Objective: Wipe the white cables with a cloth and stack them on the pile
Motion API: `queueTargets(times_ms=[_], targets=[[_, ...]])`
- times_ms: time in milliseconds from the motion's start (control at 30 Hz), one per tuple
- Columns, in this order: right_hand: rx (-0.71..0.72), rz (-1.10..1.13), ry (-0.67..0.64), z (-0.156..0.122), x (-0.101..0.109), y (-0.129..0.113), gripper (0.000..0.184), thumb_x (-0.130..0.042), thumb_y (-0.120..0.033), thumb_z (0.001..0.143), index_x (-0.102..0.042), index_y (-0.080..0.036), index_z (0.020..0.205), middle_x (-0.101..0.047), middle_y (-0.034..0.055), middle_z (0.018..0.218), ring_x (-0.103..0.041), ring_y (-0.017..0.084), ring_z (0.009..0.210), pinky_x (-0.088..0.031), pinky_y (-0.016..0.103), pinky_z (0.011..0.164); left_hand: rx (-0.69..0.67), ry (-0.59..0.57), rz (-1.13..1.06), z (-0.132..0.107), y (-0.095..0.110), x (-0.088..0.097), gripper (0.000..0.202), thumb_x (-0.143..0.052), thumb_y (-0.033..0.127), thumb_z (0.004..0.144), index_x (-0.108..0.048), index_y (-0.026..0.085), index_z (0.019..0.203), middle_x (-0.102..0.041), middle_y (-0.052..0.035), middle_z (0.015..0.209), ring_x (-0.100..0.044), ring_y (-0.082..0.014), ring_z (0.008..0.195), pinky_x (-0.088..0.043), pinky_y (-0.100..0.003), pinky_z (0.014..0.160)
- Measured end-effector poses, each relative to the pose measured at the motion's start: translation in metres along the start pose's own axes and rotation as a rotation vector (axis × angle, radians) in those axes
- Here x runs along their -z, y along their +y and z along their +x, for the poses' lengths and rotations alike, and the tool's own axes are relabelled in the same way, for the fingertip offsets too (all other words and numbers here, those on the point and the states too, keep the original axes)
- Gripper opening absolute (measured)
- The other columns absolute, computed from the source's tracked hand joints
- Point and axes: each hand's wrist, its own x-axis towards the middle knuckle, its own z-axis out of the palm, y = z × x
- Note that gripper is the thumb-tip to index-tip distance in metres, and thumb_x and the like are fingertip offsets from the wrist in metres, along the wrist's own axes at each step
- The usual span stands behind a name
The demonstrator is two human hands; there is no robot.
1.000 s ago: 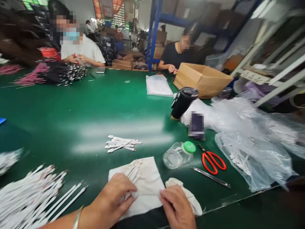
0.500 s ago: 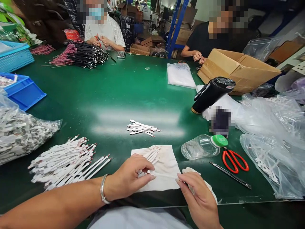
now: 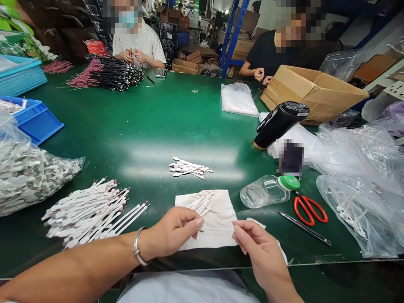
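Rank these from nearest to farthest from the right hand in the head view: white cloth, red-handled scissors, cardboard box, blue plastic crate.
1. White cloth: at the fingertips of the right hand, to its left.
2. Red-handled scissors: to the hand's right, on the green table.
3. Cardboard box: ahead, on the table's far right.
4. Blue plastic crate: at the table's far left.

The cloth (image 3: 221,219) is matt white, the workbench (image 3: 126,126) glossy, the plastic bag (image 3: 350,219) crinkled and clear.

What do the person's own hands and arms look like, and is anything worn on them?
Both hands are bare, with no gloves. The left hand wears a plain silver bangle at the wrist; the right hand shows no jewellery. A pale grey top shows below.
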Motion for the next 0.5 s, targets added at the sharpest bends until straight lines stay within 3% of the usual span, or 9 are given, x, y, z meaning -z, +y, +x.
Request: queueTargets(times_ms=[67,167,300,367,500], targets=[[-0.003,0.003,-0.020,0.004,0.000,0.001,0.037,-0.066,-0.049,0.071,-0.068,-0.016,0.087,-0.064,0.0044,0.062,-0.058,0.015,0.056,-0.043,0.022,0.043,0.007,0.001,0.024,0.000,0.001,0.001,0.039,-0.040,0.040,0.086,-0.056,0.013,0.063,-0.051,0.0002,0.058,-0.045,-0.0103,0.058,-0.037,-0.021,0.056],[0.076,-0.095,0.000,0.008,-0.004,-0.003,0.032,-0.062,-0.046,0.075,-0.069,-0.017,0.087,-0.066,0.0045,0.067,-0.061,0.017,0.064,-0.049,0.026,0.056,-0.014,0.030,0.191,0.003,0.002,0.007,0.039,-0.038,0.036,0.087,-0.051,0.014,0.057,-0.046,0.0024,0.054,-0.041,-0.0089,0.054,-0.034,-0.021,0.054],[0.262,-0.397,-0.139,0.018,-0.008,-0.007,0.026,-0.053,-0.040,0.083,-0.070,-0.021,0.086,-0.069,0.0047,0.080,-0.063,0.019,0.076,-0.050,0.029,0.070,-0.064,0.236,0.511,0.012,-0.001,0.025,0.046,-0.032,0.036,0.092,-0.044,0.016,0.053,-0.041,0.0032,0.051,-0.039,-0.0092,0.053,-0.032,-0.024,0.059],[0.349,-0.555,-0.185,0.023,-0.007,-0.005,0.026,-0.051,-0.038,0.084,-0.069,-0.021,0.093,-0.069,0.0048,0.081,-0.063,0.019,0.076,-0.050,0.030,0.069,-0.081,0.365,0.625,0.018,-0.004,0.038,0.041,-0.034,0.034,0.092,-0.050,0.015,0.060,-0.048,0.0017,0.056,-0.044,-0.0111,0.058,-0.033,-0.026,0.063],[0.490,-0.750,-0.022,0.027,-0.003,0.006,0.035,-0.052,-0.040,0.084,-0.065,-0.016,0.106,-0.062,0.0029,0.064,-0.059,0.018,0.062,-0.048,0.030,0.060,-0.098,0.542,0.791,0.025,-0.015,0.057,0.018,-0.045,0.025,0.089,-0.060,0.016,0.090,-0.062,-0.0048,0.088,-0.053,-0.0182,0.083,-0.036,-0.031,0.076]])
